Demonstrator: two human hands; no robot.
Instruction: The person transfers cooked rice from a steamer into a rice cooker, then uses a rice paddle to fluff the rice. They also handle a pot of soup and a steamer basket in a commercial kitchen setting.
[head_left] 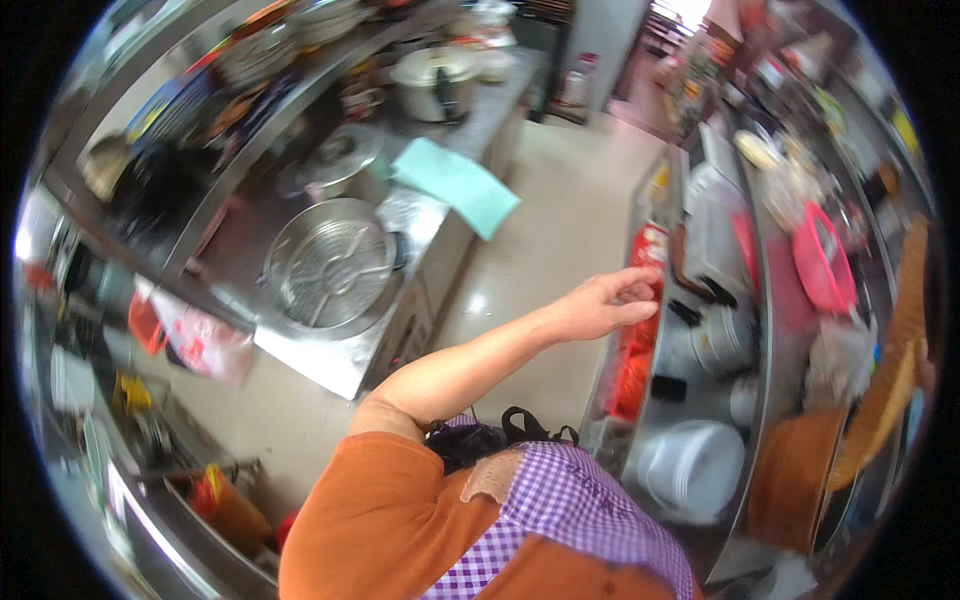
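My left arm, in an orange sleeve, stretches across to the right. At its end my left hand (612,304) is open, with loosely bent fingers and nothing seen in them. It hovers over or beside a long red package (636,350) at the edge of a metal shelf unit; whether it touches the package I cannot tell. Just beyond the fingertips are a grey-white plastic bin (712,235) and black-handled items (700,305) beside a metal pot (722,340). My right hand is out of sight. A purple checked apron (590,490) covers my front.
On the left, a steel counter holds a round steamer pan (333,265), a lidded pot (345,160), a larger pot (437,82) and an overhanging turquoise cloth (455,182). White tubs (695,468), a pink basket (822,260) and brown boards (795,480) crowd the right shelves. Tiled floor (545,200) runs between.
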